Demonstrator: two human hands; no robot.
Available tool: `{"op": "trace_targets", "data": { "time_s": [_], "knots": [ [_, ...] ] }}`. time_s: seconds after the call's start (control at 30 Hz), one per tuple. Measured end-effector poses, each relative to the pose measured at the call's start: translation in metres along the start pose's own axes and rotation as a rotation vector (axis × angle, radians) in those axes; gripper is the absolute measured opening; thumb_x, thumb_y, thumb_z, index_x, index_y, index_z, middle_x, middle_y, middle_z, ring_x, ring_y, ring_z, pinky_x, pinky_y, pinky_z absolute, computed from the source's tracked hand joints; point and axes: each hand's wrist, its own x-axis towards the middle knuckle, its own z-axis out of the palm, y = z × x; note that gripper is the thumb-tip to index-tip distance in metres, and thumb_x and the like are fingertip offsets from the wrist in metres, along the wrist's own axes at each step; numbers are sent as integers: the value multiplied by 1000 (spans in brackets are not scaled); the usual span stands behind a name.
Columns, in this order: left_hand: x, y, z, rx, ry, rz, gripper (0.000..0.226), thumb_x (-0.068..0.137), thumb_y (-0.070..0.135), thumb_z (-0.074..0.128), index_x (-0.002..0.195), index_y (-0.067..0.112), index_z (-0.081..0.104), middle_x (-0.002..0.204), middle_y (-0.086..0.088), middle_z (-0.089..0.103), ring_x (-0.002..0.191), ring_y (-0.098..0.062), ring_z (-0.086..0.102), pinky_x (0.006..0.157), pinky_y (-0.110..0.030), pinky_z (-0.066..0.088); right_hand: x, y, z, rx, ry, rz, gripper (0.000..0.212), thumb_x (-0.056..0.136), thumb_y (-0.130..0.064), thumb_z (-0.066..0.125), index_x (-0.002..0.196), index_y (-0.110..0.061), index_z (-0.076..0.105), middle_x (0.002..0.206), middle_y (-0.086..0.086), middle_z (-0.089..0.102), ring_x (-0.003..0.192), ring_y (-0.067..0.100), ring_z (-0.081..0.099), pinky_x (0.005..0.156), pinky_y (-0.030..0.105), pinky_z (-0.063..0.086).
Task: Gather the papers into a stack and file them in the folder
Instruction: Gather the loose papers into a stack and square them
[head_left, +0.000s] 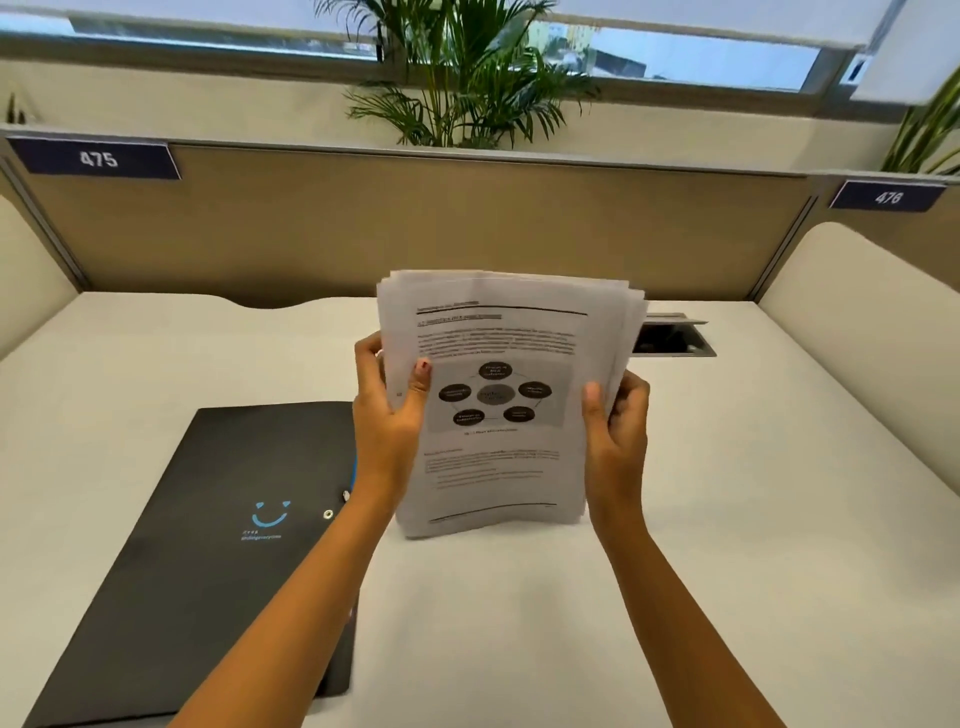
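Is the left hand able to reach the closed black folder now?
Probably not at once: the left hand grips the white paper stack, shared with the right hand. The black folder lies unobstructed beside it.

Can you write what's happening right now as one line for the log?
stage: squaring stack | papers: upright on desk, held by left hand and right hand | folder: closed, flat, left of papers

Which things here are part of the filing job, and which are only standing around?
For the job:
- papers, held upright on the desk by the left hand and right hand
- black folder, closed, lying to the left

Not for the job:
- plant
- desk number signs 475 and 476
- cable hatch
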Motion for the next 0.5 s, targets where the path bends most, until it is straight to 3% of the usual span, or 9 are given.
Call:
{"op": "trace_targets", "data": {
  "time_s": [0.17, 0.37, 0.5],
  "knots": [
    [-8, 6, 7, 36, 98, -58, 27, 95, 32, 45, 117, 16, 48, 108, -1, 65, 95, -18, 67, 71, -31, 60, -20, 3, 7, 39, 57, 13, 13, 101, -23, 38, 110, -30, 43, 102, -12, 62, 87, 4, 68, 61, 18, 58],
    [-12, 20, 6, 21, 198, 164, 9, 98, 25, 42, 102, 20, 48, 90, 9, 63, 82, -10, 67, 64, -22, 59, -22, -15, 8, 87, 112, -74, 14, 94, -33, 40, 103, -42, 44, 97, -31, 65, 92, 1, 67, 63, 13, 56],
    [-18, 15, 4, 19, 223, 163, 15, 101, 23, 32, 102, 23, 47, 85, 14, 63, 74, 0, 64, 59, -14, 54, -30, -12, 5, 86, 160, -100, 11, 95, -32, 39, 103, -33, 45, 98, -18, 64, 87, -2, 65, 64, 11, 54]
  ]
}}
